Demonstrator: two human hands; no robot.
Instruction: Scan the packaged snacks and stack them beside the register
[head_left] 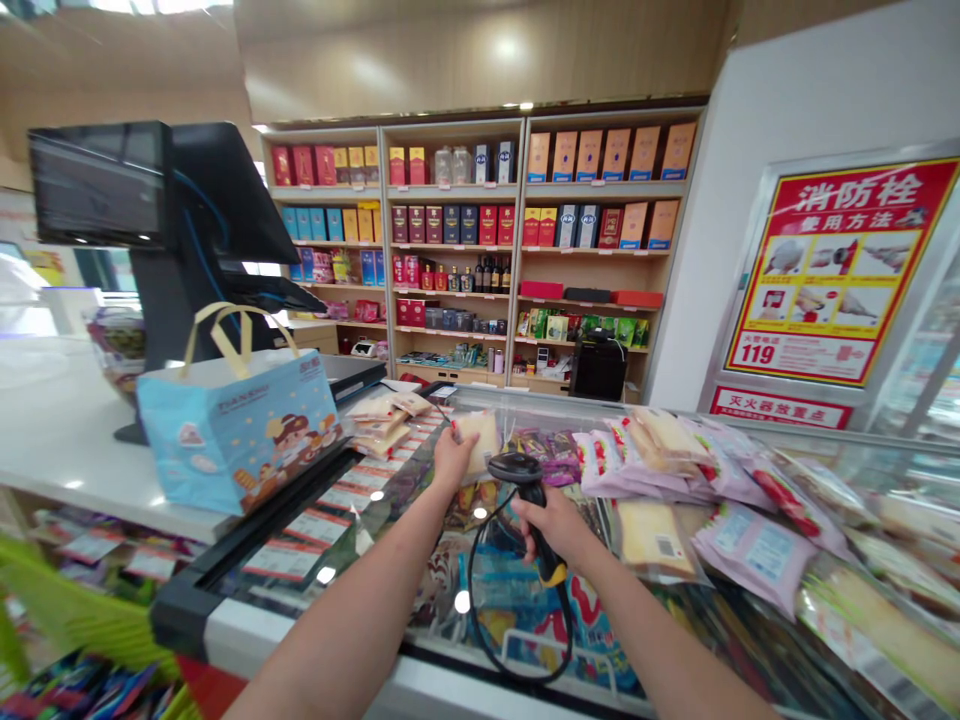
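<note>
Head-camera view: a clear packet of pale sliced bread (482, 438) is held up over a glass-topped case (379, 508), pinched at its left edge between the thumb and fingers of a person's left hand (454, 455). Just beside it is the dark head of a handheld scanner (523, 472), its handle gripped by the right hand (559, 525), the fingers curled closely around it; whether scanner and packet touch cannot be told from this angle. A black cord (568, 622) loops down from the base of the handle over the glass. Behind the scanner lie purple packets (541, 450), while a small stack of bread packs (385, 425) sits to the left of the left hand. To the right, a larger heap of pink-and-clear packages (679, 460) spreads along the case, some piled on top of others. At far left, a light-blue shopping bag (240, 430) with yellow handles stands upright by the edge of a white tabletop (56, 400), a dark monitor (99, 185) behind it. Shelves (454, 195) of boxed goods and bottles line the back, and a red-bordered poster (844, 270) hangs on the wall at right.
</note>
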